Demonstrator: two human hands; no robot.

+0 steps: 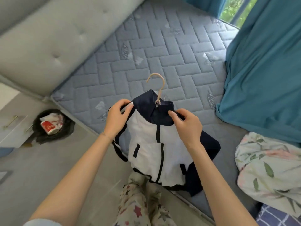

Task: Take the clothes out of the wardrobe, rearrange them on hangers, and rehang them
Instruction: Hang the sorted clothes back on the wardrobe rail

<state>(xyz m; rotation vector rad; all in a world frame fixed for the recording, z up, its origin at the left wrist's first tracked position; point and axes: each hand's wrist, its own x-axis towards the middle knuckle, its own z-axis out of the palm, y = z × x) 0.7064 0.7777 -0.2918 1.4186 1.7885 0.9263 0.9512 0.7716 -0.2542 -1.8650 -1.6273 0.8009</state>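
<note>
**Navy-and-white jacket (151,144) being squared up on its hanger (157,85)**

Both hands are holding the jacket at its shoulders. The left hand (117,118) is pinching the near-left shoulder seam and the right hand (187,126) is gripping the dark cloth just right of the collar, probably to seat the shoulders evenly on the hanger arms. The jacket is hanging over the near edge of the bare quilted mattress (162,46), zipped up, with the pale hook poking out of the collar and pointing far. A dark sleeve is trailing to the right. A teal sheet (268,79) is lying bunched on the right, with a floral quilt (268,168) nearer. A black bin (52,126) is sitting on the floor to the left. No wardrobe is showing, so rehanging will likely mean turning away.
</note>
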